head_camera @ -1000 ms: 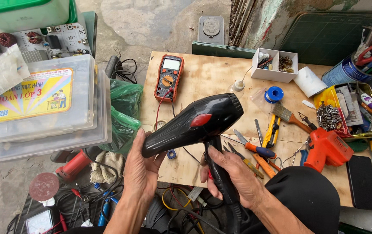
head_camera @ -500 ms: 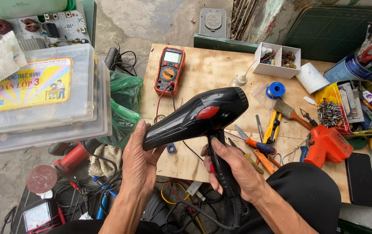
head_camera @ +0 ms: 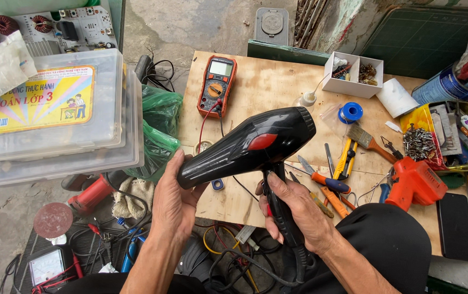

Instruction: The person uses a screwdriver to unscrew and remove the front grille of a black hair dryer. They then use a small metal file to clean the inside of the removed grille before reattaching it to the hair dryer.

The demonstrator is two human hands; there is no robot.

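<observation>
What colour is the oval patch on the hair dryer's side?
Red, on the black hair dryer, clearest in the head view.

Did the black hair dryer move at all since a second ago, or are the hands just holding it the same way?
It barely moved. The hair dryer tipped a little, so its front end sits slightly higher and further right. The left hand still cups the rear end and the right hand still grips the handle; nothing was let go. The multimeter, the orange tool and the other tools on the wooden board stayed put.
</observation>
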